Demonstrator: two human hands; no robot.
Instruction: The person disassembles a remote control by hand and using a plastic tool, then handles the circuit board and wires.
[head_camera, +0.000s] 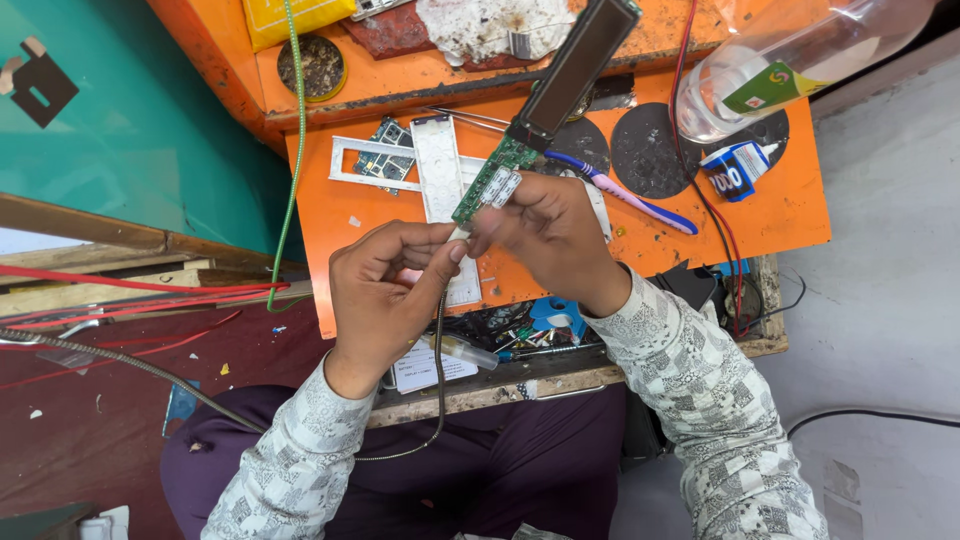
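Both hands pinch the circuit board (487, 187) at its lower end: left hand (385, 290), right hand (548, 232); long axis rises up-right above orange tabletop (780, 200).

Both hands, left hand (385, 290) and right hand (552, 238), emerge from grey-and-white patterned long sleeves (700, 390) above purple trousers (480, 470).

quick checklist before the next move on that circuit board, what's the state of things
1. Circuit board gripped by both hands: ok, left hand and right hand pinch its lower end.
2. Board clear of the orange mat: ok, raised above it.
3. Dark long panel attached to the board: cannot tell.
4. Toothbrush within reach: ok, lying on the mat.
5. Plastic bottle stable: not ok, lying on its side.
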